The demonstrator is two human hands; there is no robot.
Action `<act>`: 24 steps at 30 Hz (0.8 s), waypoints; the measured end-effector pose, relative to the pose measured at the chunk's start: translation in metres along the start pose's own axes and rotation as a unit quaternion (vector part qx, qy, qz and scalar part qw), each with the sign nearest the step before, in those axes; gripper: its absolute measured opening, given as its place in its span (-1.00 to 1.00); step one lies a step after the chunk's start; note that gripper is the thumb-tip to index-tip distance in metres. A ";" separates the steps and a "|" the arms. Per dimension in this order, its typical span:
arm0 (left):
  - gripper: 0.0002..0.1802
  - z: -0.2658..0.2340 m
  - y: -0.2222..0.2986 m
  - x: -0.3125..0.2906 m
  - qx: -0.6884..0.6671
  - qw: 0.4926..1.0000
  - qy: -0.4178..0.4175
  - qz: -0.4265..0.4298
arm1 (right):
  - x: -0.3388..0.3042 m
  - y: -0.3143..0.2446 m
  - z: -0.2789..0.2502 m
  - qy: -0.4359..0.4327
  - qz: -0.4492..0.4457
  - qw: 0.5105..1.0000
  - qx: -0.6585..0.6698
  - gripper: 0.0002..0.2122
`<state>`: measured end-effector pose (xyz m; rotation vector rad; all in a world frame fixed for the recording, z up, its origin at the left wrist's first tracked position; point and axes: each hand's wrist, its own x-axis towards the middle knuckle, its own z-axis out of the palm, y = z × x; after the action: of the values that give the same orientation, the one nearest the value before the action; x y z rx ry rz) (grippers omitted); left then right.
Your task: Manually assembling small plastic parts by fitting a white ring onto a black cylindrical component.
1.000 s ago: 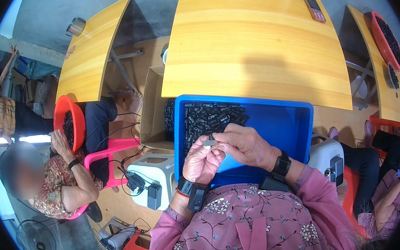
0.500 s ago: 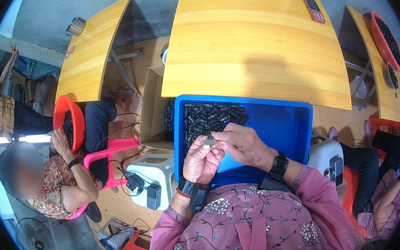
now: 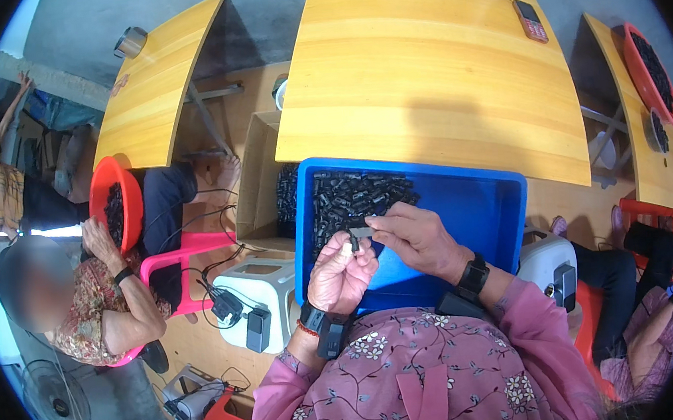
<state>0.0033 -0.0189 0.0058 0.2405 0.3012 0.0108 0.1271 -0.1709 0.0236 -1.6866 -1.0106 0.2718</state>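
Over the blue bin (image 3: 477, 218), my left hand (image 3: 342, 277) is closed, its thumb and forefinger pinching a small black plastic part (image 3: 355, 243). Something whitish covers a fingertip of that hand. My right hand (image 3: 423, 242) is closed too. Between its thumb and forefinger it grips a thin, flat grey piece (image 3: 361, 232), whose free end reaches to the top of the black part; whether they touch is too small to tell. Many similar black parts (image 3: 355, 196) lie heaped in the left half of the bin, just beyond my hands.
A wooden table (image 3: 429, 74) stands beyond the bin, with a phone (image 3: 530, 20) on it. To the left are a cardboard box (image 3: 258, 181) and a white stool (image 3: 256, 301). A co-worker sits at left with a red basin (image 3: 134, 204); another person sits at right.
My right hand has drawn slightly up and to the right, away from my left fingertips. The grey piece now shows lengthwise, and the black part in my left hand is plainer to see.
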 end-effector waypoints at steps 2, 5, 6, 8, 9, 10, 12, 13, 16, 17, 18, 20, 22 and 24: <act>-0.90 -0.002 0.000 -0.001 0.021 0.999 0.037 0.021 | -0.001 -0.001 0.000 -0.004 0.009 1.000 0.028 -0.81; -0.92 0.017 -0.001 0.001 0.024 0.998 0.064 0.013 | 0.000 -0.003 -0.001 0.008 0.110 0.982 0.153 -0.81; -0.92 0.016 0.000 0.001 0.025 0.998 0.064 0.013 | 0.000 -0.005 -0.002 0.023 0.200 0.948 0.246 -0.80; -0.91 0.015 0.001 0.001 0.028 0.998 0.053 0.001 | 0.004 -0.011 -0.007 0.004 0.228 0.936 0.268 -0.82; -0.91 0.016 0.001 0.002 0.028 0.998 0.053 0.000 | 0.006 -0.013 -0.010 -0.016 0.255 0.923 0.288 -0.84; -0.90 0.017 0.001 0.003 0.039 0.997 0.059 -0.001 | 0.007 -0.015 -0.012 -0.036 0.282 0.908 0.309 -0.85; -0.89 0.017 0.002 0.003 0.051 0.997 0.066 -0.004 | 0.007 -0.018 -0.008 -0.045 0.263 0.911 0.315 -0.87; -0.88 0.016 0.002 0.003 0.054 0.996 0.072 -0.009 | 0.007 -0.020 -0.006 -0.054 0.244 0.914 0.320 -0.88; -0.86 0.019 0.001 0.004 0.049 0.995 0.079 -0.022 | 0.003 -0.007 0.006 -0.029 0.196 0.928 0.317 -0.89; -0.85 0.021 0.001 0.004 0.041 0.996 0.080 -0.027 | 0.002 -0.006 0.005 -0.028 0.196 0.928 0.317 -0.89; -0.85 0.020 0.001 0.004 0.041 0.996 0.080 -0.027 | 0.003 -0.007 0.006 -0.029 0.194 0.930 0.312 -0.89; -0.84 0.017 0.000 0.004 0.050 0.995 0.075 -0.032 | 0.003 -0.007 0.007 -0.031 0.192 0.931 0.307 -0.89; -0.84 0.020 0.000 0.004 0.053 0.995 0.076 -0.031 | 0.004 -0.006 0.007 -0.031 0.191 0.939 0.286 -0.90; -0.84 0.020 0.000 0.004 0.056 0.995 0.076 -0.031 | 0.004 -0.007 0.007 -0.027 0.187 0.941 0.280 -0.90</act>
<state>0.0132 -0.0238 0.0234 0.3427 0.4618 -0.0486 0.1219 -0.1632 0.0284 -1.3321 -0.5637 0.7816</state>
